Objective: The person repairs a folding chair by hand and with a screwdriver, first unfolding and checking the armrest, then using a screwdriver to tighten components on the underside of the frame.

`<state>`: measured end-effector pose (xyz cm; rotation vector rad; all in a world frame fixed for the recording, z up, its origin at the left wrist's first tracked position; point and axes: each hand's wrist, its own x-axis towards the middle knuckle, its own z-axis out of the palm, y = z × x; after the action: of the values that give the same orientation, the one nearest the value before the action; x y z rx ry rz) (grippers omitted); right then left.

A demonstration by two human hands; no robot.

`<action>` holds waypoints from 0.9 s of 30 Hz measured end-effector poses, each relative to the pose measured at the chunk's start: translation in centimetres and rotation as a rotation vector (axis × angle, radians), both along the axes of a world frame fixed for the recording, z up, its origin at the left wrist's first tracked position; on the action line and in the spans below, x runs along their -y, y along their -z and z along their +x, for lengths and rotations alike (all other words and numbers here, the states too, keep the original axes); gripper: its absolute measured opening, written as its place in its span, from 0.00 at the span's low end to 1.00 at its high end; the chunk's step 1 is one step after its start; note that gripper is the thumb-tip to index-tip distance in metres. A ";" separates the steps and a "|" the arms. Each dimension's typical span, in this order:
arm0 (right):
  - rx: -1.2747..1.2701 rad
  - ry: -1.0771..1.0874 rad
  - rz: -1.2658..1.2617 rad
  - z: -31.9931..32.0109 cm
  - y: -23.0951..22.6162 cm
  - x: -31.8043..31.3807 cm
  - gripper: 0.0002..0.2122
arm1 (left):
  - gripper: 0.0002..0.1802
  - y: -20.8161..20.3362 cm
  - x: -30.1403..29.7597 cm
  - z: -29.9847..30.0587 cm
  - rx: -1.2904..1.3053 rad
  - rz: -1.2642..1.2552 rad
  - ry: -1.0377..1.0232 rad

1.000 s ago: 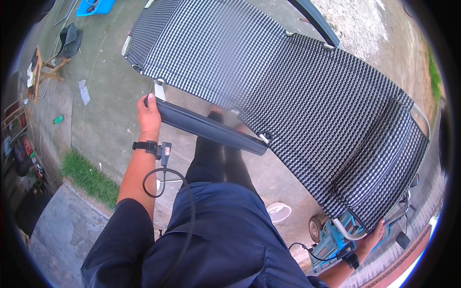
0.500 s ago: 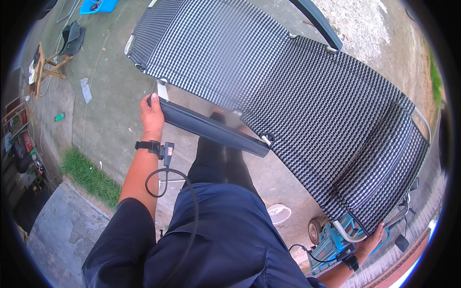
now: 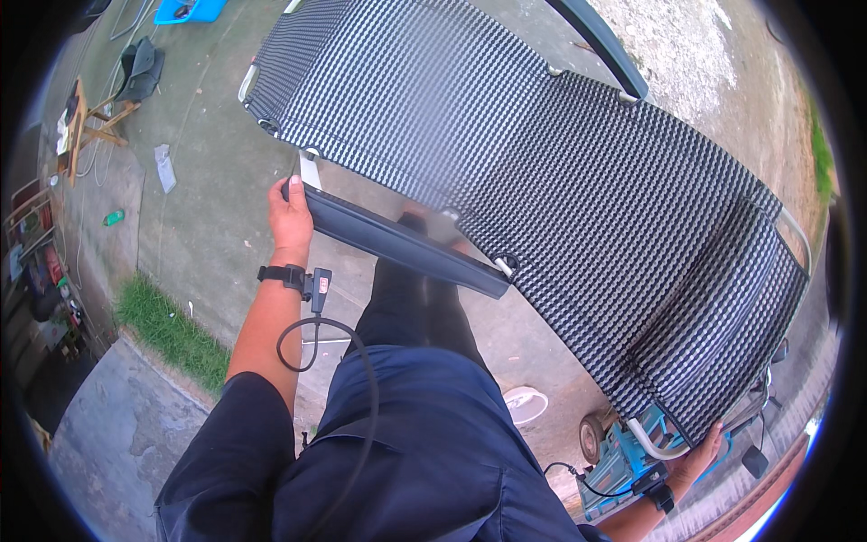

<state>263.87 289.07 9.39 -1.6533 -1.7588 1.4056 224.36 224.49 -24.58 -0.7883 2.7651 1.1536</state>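
Note:
A reclining lounge chair (image 3: 578,190) with black-and-white woven fabric and a pale tube frame stretches from upper left to lower right before me. My left hand (image 3: 290,217) grips the end of its near black armrest (image 3: 406,246), thumb on top. At the lower right, my right hand (image 3: 697,459) is closed around the corner of the chair's head end, by the bent frame tube (image 3: 654,441); some of its fingers are hidden behind the fabric. A padded pillow section (image 3: 722,303) lies across that end. The far armrest (image 3: 601,45) curves along the other side.
A blue wheeled machine (image 3: 623,461) stands beneath the chair's right end, near a white bowl-like object (image 3: 526,404). Leftward are a wooden folding stool (image 3: 90,126), a blue tub (image 3: 190,9), a green bottle (image 3: 113,218) and a grass patch (image 3: 167,321).
Almost nothing differs. The chair's left part and my left hand appear shifted very slightly to the right in the picture, along with the background; both holds are the same.

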 end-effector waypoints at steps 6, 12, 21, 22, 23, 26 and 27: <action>0.007 0.012 0.000 -0.4 -0.1 0.3 0.23 | 0.28 -0.5 -0.4 -0.1 0.000 -0.011 0.004; 0.010 0.020 0.003 -0.3 0.0 0.2 0.23 | 0.27 -0.6 -0.4 -0.1 -0.021 -0.012 0.014; -0.015 0.000 -0.005 -1.5 0.0 1.5 0.21 | 0.28 -0.9 -0.6 -0.1 0.000 0.003 0.011; -0.008 -0.002 0.003 -1.6 -0.1 1.6 0.20 | 0.28 -0.7 -0.5 0.0 -0.015 0.005 0.012; -0.010 0.001 0.007 -1.5 -0.1 1.6 0.20 | 0.28 -0.6 -0.5 0.0 -0.030 0.009 0.013; -0.003 -0.025 0.010 -1.3 0.0 1.4 0.19 | 0.28 -0.7 -0.5 0.0 -0.017 -0.003 0.007; 0.007 -0.030 0.014 -1.5 0.0 1.5 0.19 | 0.28 -0.6 -0.5 0.0 -0.020 -0.001 0.009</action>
<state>262.35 287.55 9.43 -1.6330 -1.8008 1.3992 224.35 224.94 -23.99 -0.7677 2.7830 1.1650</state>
